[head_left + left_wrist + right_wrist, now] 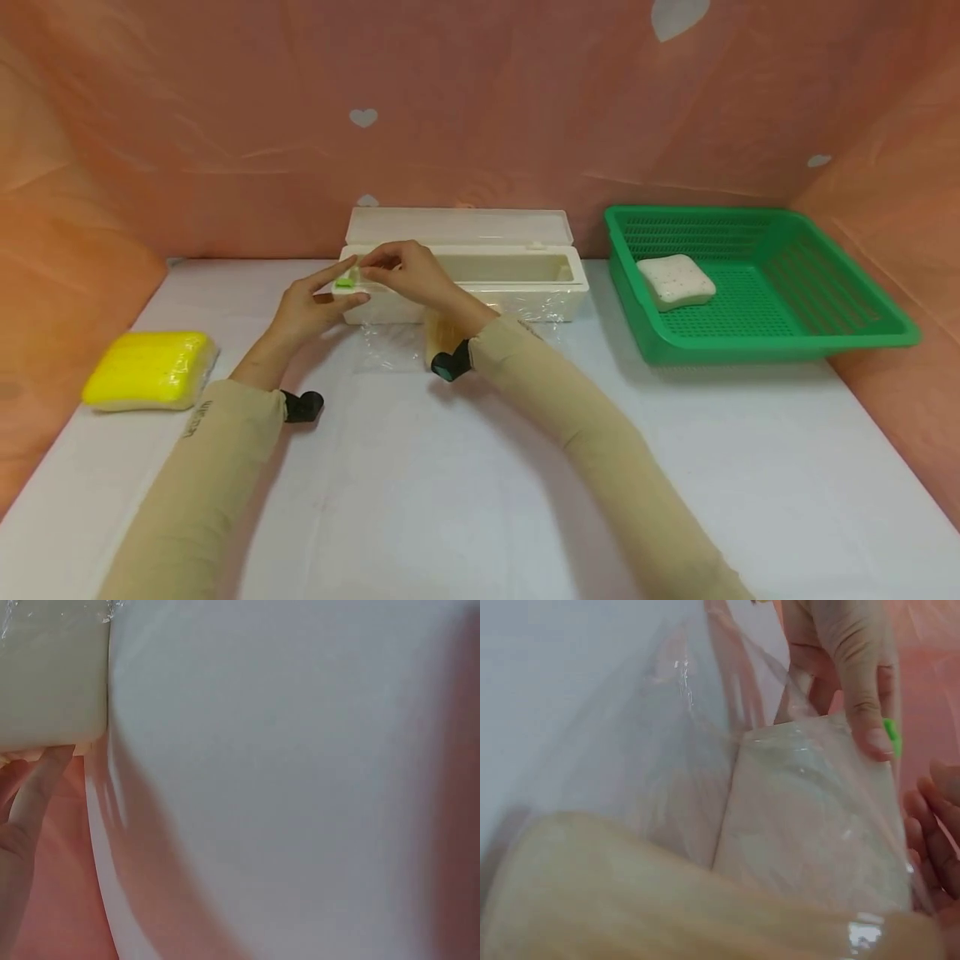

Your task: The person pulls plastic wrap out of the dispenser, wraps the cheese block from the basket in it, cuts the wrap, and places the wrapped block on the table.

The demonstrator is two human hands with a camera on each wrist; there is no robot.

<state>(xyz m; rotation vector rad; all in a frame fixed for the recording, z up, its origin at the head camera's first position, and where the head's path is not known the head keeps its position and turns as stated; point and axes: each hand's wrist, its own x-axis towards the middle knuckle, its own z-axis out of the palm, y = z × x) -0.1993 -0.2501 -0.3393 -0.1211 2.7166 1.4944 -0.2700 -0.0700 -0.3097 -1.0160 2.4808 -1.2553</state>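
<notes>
A long white cling film dispenser (480,302) stands at the table's back with its clear lid (459,227) raised. My left hand (303,312) grips its left end, thumb in front and fingers behind, beside a green cutter piece (345,283). Above that end, my right hand (411,271) brings thumb and fingertips together, seemingly pinching the film's edge. Clear cling film (390,346) hangs over the dispenser's front onto the table; the right wrist view shows this film (682,742) spread wide. A beige shape (615,892) lies low there, its kind unclear.
On the left lies a yellow-topped, wrapped block (150,371), probably a sponge. At the back right stands a green perforated basket (780,342) holding a white speckled block (677,281). Pink cloth (480,100) walls the table's back and sides.
</notes>
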